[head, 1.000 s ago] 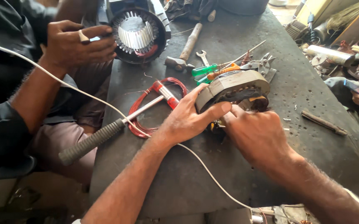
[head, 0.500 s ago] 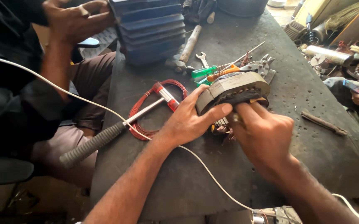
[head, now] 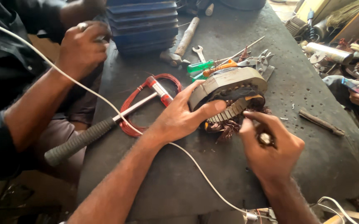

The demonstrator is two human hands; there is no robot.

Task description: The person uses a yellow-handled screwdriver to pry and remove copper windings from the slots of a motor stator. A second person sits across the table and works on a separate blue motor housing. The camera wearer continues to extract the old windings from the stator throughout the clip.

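Grey stator (head: pixel 229 85) tilted, left hand (head: pixel 179 118) fingers gripping its rim; right hand (head: pixel 270 145) fingers closed on sth small, near bench (head: pixel 312 166) edge.

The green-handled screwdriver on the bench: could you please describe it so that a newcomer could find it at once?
Start at the dark workbench and find the grey motor stator that the left hand steadies near its middle. Just behind the stator lies a cluster of hand tools. The green-handled screwdriver is the one with a clear green grip, beside an orange-handled screwdriver.
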